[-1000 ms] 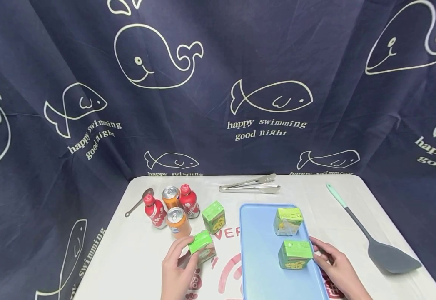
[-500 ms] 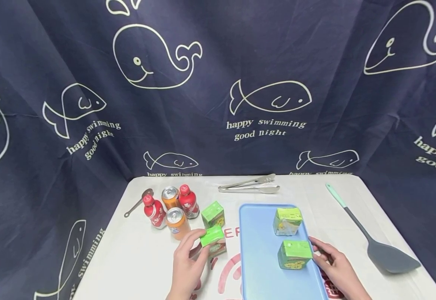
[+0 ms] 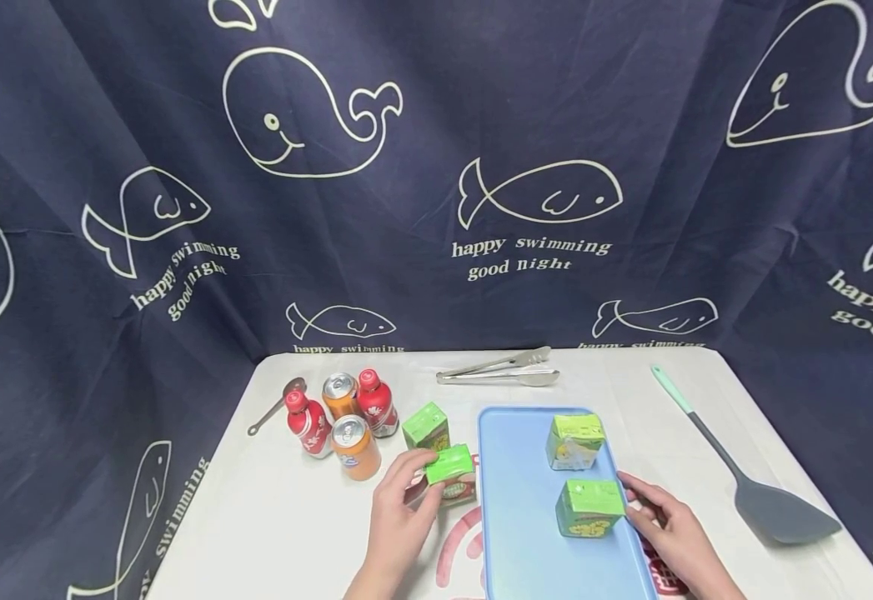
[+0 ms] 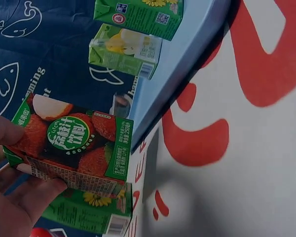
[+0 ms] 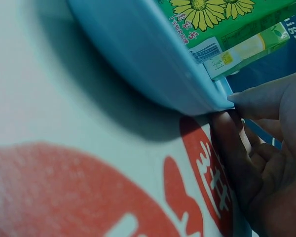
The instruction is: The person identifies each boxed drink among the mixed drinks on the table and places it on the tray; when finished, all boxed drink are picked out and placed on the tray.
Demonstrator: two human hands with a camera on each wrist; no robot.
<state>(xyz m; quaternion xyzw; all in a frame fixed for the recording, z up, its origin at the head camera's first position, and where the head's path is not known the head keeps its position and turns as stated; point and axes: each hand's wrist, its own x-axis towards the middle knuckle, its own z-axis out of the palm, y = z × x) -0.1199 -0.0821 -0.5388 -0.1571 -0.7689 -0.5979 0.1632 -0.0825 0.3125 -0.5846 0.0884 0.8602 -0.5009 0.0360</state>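
Note:
My left hand grips a lychee juice box, with thumb and fingers at one end of it. In the head view that box is left of the blue tray, in front of another green juice box standing on the table. On the tray stand two more green juice boxes, a pear one behind and a flower-printed one in front. My right hand pinches the tray's right rim, its thumb on the edge and a finger underneath in the right wrist view.
Two orange cans and two red bottles cluster at the left, a small brown spoon behind them. Metal tongs lie at the back. A turner with a mint handle lies right of the tray. A dark curtain surrounds the table.
My left hand has carried the lychee juice box rightward and slightly away from me, closer to the tray. The right hand and tray have stayed in place.

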